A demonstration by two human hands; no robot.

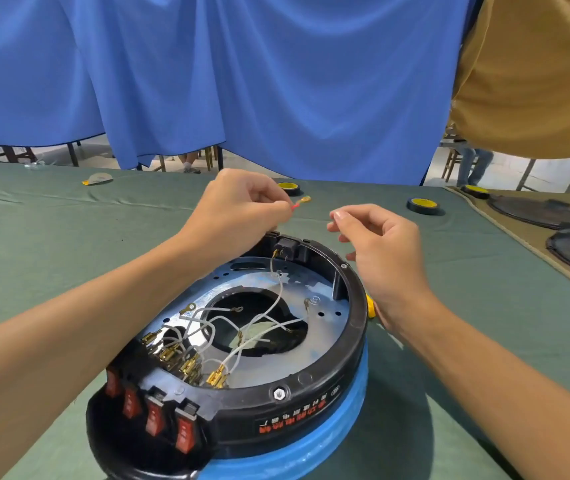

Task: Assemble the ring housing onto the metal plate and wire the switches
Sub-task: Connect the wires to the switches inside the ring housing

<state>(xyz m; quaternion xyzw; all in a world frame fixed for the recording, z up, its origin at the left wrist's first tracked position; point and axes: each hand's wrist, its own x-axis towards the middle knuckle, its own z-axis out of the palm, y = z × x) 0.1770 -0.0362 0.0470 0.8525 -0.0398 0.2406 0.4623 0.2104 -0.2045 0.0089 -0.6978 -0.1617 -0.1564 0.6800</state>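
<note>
Four red switches [152, 417] stand in a row in the near front panel of one black ring housing [356, 327]. The housing sits around one round metal plate [325, 306] with a large hole in the middle, and both rest on one blue base [345, 420] at the middle of the counter [34, 237], which is covered in green cloth. One hex bolt [279, 393] shows on the near rim of the housing. Several white wires [278, 299] with brass terminals [217, 374] lie loose across the plate, most of them bunched behind the switches; their number cannot be counted surely. One black socket [285, 245] is set in the far wall of the housing, with one wire joined to it. Left hand [242, 209], above the far rim: fingers clamped in a pinch on one red-sleeved terminal [300, 202]. Right hand [380, 247], just beside it to the right: fingers loosely curled and slightly apart, with nothing visibly held. One yellow object [370, 304], mostly hidden, lies against the housing under the right wrist. Three black tape rolls [423, 205] with yellow cores lie on the far side of the counter. Two dark round discs [539, 213] lie on tan cloth at the right edge. One small packet [98, 178] lies at the far left. One blue curtain [242, 81] hangs behind.
</note>
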